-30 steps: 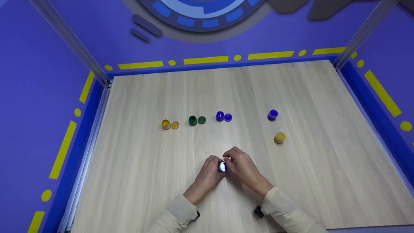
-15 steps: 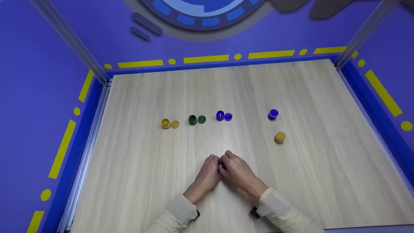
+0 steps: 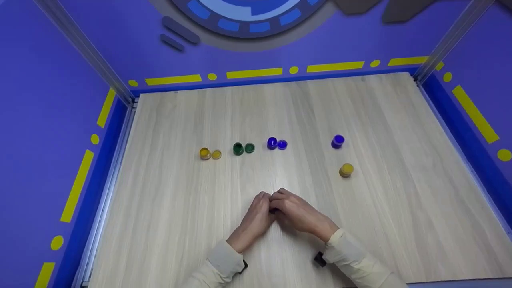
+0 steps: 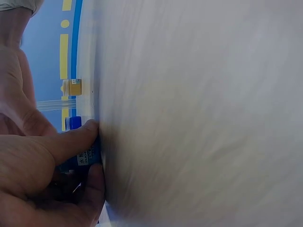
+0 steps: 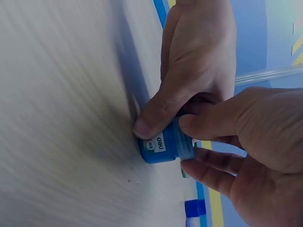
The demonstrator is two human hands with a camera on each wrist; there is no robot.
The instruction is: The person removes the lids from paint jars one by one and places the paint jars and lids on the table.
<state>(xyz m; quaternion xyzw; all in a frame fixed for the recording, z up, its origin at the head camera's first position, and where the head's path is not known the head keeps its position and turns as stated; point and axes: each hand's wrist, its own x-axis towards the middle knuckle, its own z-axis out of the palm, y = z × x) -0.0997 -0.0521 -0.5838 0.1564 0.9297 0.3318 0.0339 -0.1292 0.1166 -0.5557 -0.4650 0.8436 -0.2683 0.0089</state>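
My left hand [image 3: 255,217] grips the body of a small blue paint jar [image 5: 158,150], which has a "deli" label and stands upright on the table. From above, the fingers of my right hand [image 3: 299,213] cover most of the jar. The right wrist view shows that hand's thumb and fingers pinching the ribbed lid [image 5: 183,144]. Part of the jar's label also shows between the left thumb and fingers in the left wrist view.
Beyond the hands stand open yellow [image 3: 205,153], green [image 3: 238,149] and purple-blue [image 3: 272,143] paint jars, each with its lid beside it. Farther right are a capped purple-blue jar [image 3: 337,141] and a capped yellow jar [image 3: 346,170]. Blue walls [image 3: 256,60] enclose the wooden table [image 3: 192,224].
One second ago the jar's shiny top showed between the hands. My right hand has since moved in over it, its fingers closing round the lid. The left hand has stayed in place.
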